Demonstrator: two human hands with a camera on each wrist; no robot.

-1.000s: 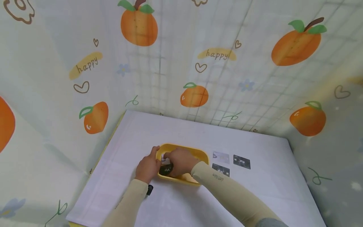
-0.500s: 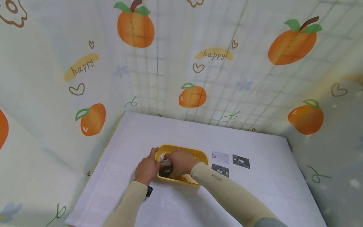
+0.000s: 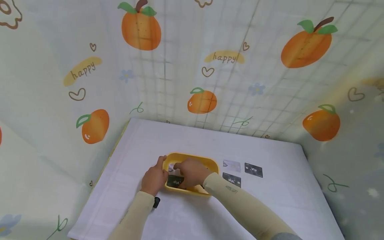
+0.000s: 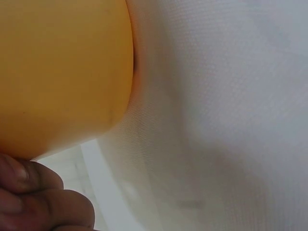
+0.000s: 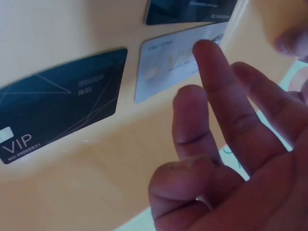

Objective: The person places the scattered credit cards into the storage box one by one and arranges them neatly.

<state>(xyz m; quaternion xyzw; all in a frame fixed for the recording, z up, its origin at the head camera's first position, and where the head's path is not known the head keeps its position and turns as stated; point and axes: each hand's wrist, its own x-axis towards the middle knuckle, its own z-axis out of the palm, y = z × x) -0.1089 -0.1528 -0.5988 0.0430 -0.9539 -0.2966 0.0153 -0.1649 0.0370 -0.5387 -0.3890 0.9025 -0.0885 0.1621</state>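
Note:
A yellow plastic bin (image 3: 192, 155) stands on the table. My left hand (image 3: 153, 180) grips the bin's left end, thumb over the rim and index finger along the outside. In the left wrist view, fingers (image 4: 53, 207) lie curled beside the bin's wall (image 4: 62, 67). My right hand (image 3: 193, 171) reaches into the bin, its fingers spread and bent. In the right wrist view, one fingertip (image 5: 204, 48) overlaps a silver-white card (image 5: 154, 72). A black VIP card (image 5: 62, 101) lies to its left, and another dark card (image 5: 190, 10) shows above it.
Right of the bin lie a pale card (image 3: 231, 165), a black VIP card (image 3: 232, 179) and another black card (image 3: 253, 170). The white table (image 3: 270, 206) meets a patterned curtain (image 3: 204, 66) behind and at the sides.
Inside the bin, the black VIP card shows more of its face and lies flatter beside my right hand. My left hand keeps its grip. The whole head view has shifted slightly left.

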